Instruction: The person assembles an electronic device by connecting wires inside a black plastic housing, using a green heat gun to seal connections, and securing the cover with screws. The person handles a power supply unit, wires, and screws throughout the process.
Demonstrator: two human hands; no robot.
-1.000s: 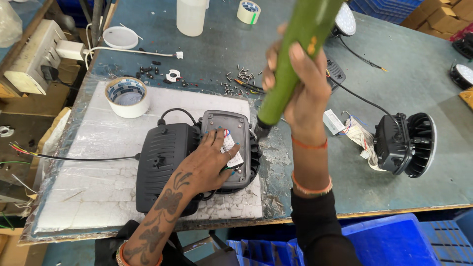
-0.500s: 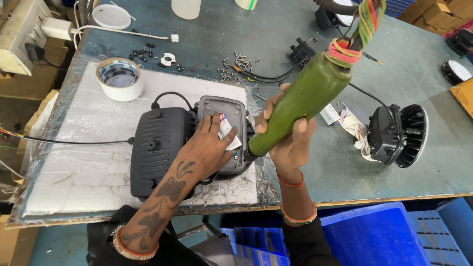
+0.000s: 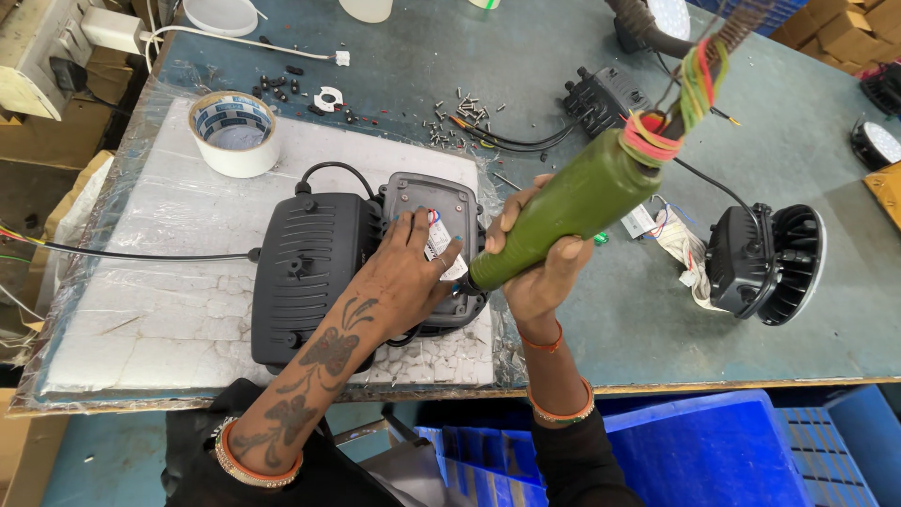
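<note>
At the centre of the frame lies one black ribbed lamp housing (image 3: 314,272) with a grey cover plate (image 3: 434,211) on its right part, both resting on a white foam sheet (image 3: 141,310) wrapped in clear film. The left hand (image 3: 408,272) lies flat on the cover plate, fingers spread, fingertips by a small white label with a red mark (image 3: 437,235). The right hand (image 3: 540,263) is wrapped tightly around one green powered screwdriver (image 3: 572,211), which slants down from the upper right; its tip meets the right edge of the cover plate, just beside the left hand. Red and yellow bands bind cables at the tool's top end.

A black cable (image 3: 141,253) runs left from the housing. On the foam, upper left, stands one roll of white tape (image 3: 235,131). Above centre, loose screws (image 3: 460,117) lie scattered on the grey-green bench (image 3: 582,357), with a small black box and its leads (image 3: 601,94) to their right. At the right sits a second lamp, round and finned, black (image 3: 765,263), with a white tag beside it. One blue plastic crate (image 3: 713,451) fills the lower right below the bench edge. Brown cartons (image 3: 845,23) are stacked at the upper right corner.
</note>
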